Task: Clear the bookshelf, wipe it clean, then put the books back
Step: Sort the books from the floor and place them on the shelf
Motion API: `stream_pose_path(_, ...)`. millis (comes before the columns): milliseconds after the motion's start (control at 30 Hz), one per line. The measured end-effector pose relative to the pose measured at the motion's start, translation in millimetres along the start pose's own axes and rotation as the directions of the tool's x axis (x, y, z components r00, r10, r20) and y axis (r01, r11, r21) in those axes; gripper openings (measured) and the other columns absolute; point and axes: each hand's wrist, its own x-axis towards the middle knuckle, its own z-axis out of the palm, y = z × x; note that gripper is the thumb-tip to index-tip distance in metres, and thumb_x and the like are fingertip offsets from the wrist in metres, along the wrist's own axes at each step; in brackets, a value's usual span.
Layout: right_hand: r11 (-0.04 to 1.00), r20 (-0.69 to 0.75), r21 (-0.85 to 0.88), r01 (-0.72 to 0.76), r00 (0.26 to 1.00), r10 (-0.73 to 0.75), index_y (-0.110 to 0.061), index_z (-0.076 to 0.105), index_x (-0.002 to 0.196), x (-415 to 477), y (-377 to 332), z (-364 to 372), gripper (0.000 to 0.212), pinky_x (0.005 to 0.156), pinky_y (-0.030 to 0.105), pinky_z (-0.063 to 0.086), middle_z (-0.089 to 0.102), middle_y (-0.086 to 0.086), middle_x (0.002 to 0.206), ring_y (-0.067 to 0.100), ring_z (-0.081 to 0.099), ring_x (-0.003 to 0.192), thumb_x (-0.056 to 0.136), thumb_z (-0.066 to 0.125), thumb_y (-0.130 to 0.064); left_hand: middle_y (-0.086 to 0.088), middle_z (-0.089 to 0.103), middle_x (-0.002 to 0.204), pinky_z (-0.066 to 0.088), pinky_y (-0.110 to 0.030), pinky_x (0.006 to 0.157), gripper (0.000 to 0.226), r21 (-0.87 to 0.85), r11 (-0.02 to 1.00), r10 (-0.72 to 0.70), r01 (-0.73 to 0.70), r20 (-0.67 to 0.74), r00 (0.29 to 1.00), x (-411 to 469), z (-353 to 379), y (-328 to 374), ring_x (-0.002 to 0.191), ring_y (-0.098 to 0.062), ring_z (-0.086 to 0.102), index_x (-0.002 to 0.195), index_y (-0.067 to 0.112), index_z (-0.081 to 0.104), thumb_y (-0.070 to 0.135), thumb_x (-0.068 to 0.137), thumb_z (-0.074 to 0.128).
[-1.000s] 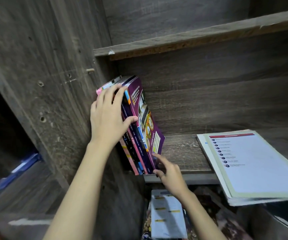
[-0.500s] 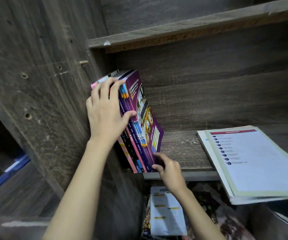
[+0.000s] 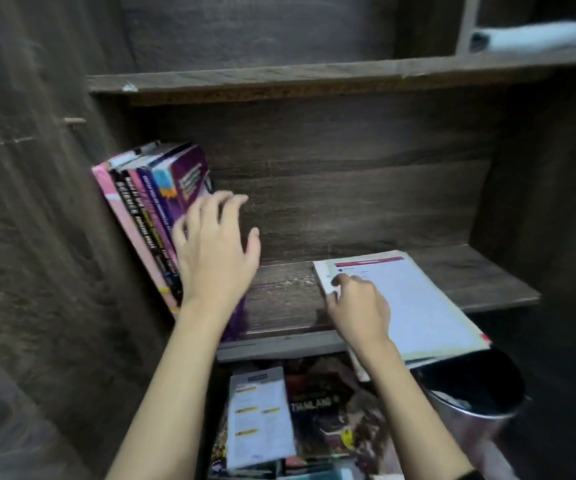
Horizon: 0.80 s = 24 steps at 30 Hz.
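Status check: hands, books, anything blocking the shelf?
Left hand open, fingers spread at the leaning books. Right hand grips the flat book at its corner. It overhangs the shelf front, above a bin.

We read "THAILAND" in pale capitals on the dark glossy magazine cover (image 3: 317,386) lying at six o'clock. At ten o'clock, "SCIENCE" runs down the black book spine (image 3: 141,230). The print on the flat white book with a red header bar (image 3: 418,306) at four o'clock is too blurred to read.

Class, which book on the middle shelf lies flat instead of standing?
The white book with the red band, gripped by the right hand; the other books lean against the left wall.
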Motion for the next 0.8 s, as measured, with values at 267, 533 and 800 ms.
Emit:
stream_pose_path(267, 0.926, 0.041, -0.141, -0.351, 0.932, 0.360, -0.011, 0.048, 0.132, -5.1, 96.9, -34.5, 0.049, 0.096, 0.038, 0.038, 0.045, 0.013, 0.135, 0.032, 0.039, 0.126, 0.094, 0.050, -0.041, -0.005, 0.051, 0.125, 0.043, -0.039, 0.089, 0.031, -0.075, 0.953, -0.198, 0.293, 0.578, 0.792, -61.6, 56.9, 93.3, 0.117, -0.027, 0.050, 0.122, 0.017, 0.054, 0.031, 0.096, 0.043)
stream_pose_path(533, 0.873, 0.140, -0.171, -0.457, 0.866, 0.480, -0.005, 0.040, 0.136, -6.3, 127.0, -28.9, 0.070, 0.099, 0.038, 0.036, 0.040, 0.012, 0.139, 0.031, 0.036, 0.128, 0.088, 0.057, -0.052, -0.014, 0.065, 0.108, 0.048, -0.034, 0.080, 0.057, -0.037, 0.818, -0.294, 0.574, 0.831, 0.473, -113.9, 108.5, 100.0, 0.105, -0.034, 0.059, 0.108, 0.008, 0.061, 0.060, 0.088, 0.049)
stream_pose_path(800, 0.856, 0.157, -0.140, -0.498, 0.842, 0.515, -0.014, 0.034, 0.136, 0.4, 119.6, -25.1, 0.079, 0.098, 0.042, 0.038, 0.042, 0.016, 0.134, 0.033, 0.036, 0.125, 0.075, 0.074, -0.047, -0.015, 0.069, 0.096, 0.055, -0.034, 0.077, 0.034, -0.126, 0.698, -0.287, 0.705, 0.853, 0.436, -114.5, 123.1, 94.4, 0.090, -0.032, 0.065, 0.090, 0.000, 0.065, 0.034, 0.085, 0.067)
